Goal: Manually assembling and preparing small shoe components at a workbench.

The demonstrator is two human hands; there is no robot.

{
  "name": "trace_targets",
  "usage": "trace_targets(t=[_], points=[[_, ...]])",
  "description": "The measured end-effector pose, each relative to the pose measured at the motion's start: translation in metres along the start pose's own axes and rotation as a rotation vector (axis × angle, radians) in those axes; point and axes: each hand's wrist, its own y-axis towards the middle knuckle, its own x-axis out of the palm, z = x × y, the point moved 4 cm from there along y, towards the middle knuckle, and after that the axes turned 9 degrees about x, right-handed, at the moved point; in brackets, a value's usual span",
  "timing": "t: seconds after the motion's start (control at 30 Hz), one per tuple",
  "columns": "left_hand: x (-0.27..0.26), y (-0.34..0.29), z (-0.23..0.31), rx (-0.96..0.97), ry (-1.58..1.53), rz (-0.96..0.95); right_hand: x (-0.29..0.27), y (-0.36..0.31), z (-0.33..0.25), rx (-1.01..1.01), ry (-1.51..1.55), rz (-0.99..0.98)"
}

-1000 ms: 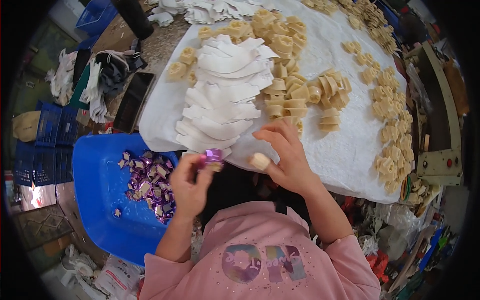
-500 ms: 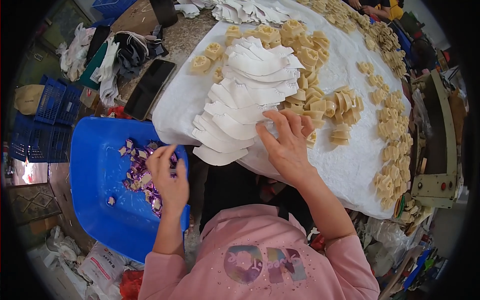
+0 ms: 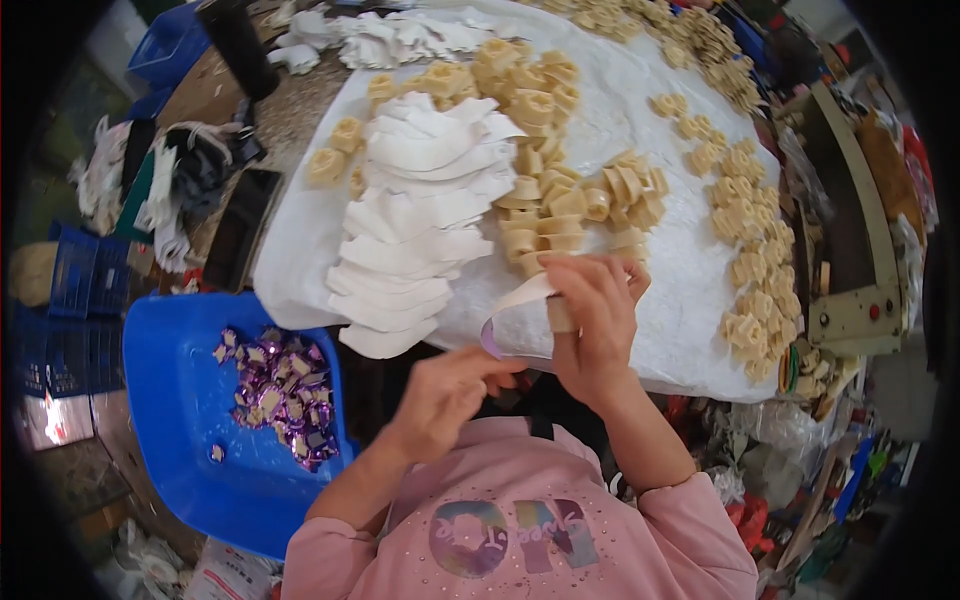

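My right hand is closed around a small beige moulded piece at the near edge of the white-covered table. The same fingers hold one end of a curved white strip, whose purple underside faces me where it hangs down. Just below the strip, my left hand has its fingers pressed together; what they pinch is hidden. A fanned stack of white strips lies on the table to the left of my right hand. Beyond the right hand several beige moulded pieces are heaped.
A blue tub at the left holds shiny purple and beige pieces. Beside the cloth lie a dark phone and a dark cup. More beige pieces line the table's right side, near a green-grey metal frame.
My right hand has left the stack with a white strip and now also holds a beige piece. My left hand has moved right, from over the tub to beside it. The view has shifted.
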Motion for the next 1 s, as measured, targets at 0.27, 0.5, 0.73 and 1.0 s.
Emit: trace_targets(t=[0.27,0.5,0.73,1.0], points=[[0.07,0.018,-0.02,-0.287,-1.026,0.188,-0.031,-0.042,0.012,0.024,-0.186,0.005],[0.061,0.028,-0.036,-0.364,-0.607,0.333,-0.046,-0.059,0.058,0.217,0.05,-0.083],[0.063,0.039,-0.03,-0.285,-0.574,0.297,-0.034,-0.034,0.12,0.586,-0.08,0.08],[0.057,0.042,-0.035,-0.255,-0.448,0.27,-0.009,-0.052,0.127,0.522,0.596,0.056]])
